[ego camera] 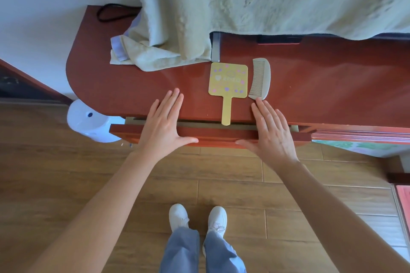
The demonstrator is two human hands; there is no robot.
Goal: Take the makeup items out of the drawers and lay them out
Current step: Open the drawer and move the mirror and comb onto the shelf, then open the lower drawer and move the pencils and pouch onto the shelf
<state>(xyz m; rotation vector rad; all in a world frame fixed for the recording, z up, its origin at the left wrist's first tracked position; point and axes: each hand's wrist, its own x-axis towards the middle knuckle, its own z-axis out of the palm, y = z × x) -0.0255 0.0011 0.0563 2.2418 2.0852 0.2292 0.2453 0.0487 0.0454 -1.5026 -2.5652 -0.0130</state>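
Observation:
A yellow hand mirror [228, 82] with pastel dots lies face down on the red-brown dressing table [133, 82], its handle reaching past the front edge. A grey comb [260, 78] lies just right of it. Below the tabletop a drawer [221, 135] stands slightly out, only a narrow gap showing. My left hand [165, 123] rests flat with fingers spread over the drawer front and table edge, left of the mirror handle. My right hand [269, 129] lies flat the same way on the right, fingertips almost touching the comb. Neither hand holds anything.
A pale green towel [177, 35] drapes over the back of the table and covers what stands there. A black cord [111, 12] lies at the back left. A white bin [88, 122] stands on the wooden floor at the left. My white shoes [197, 217] are below.

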